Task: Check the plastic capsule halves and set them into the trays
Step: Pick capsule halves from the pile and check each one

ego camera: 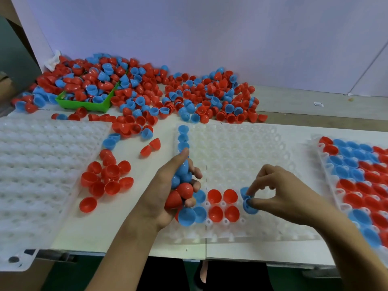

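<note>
White bench against a pale wall, with me working over the middle tray (pixel 252 148).

My left hand (pixel 168 194) is curled around a fistful of blue and red halves (pixel 181 185), thumb up near the blue column along the tray's left edge. My right hand (pixel 279 192) pinches a blue half (pixel 248 204) with fingertips at a pocket in the near rows, just right of four seated red halves (pixel 223 204). A loose red cluster (pixel 105 179) lies on the bench between the middle tray and an unfilled left tray (pixel 31 164). The right tray (pixel 361 185) is packed with red and blue. A big mixed pile (pixel 147 95) spreads along the back, spilling over a green bin (pixel 84 105).
</note>
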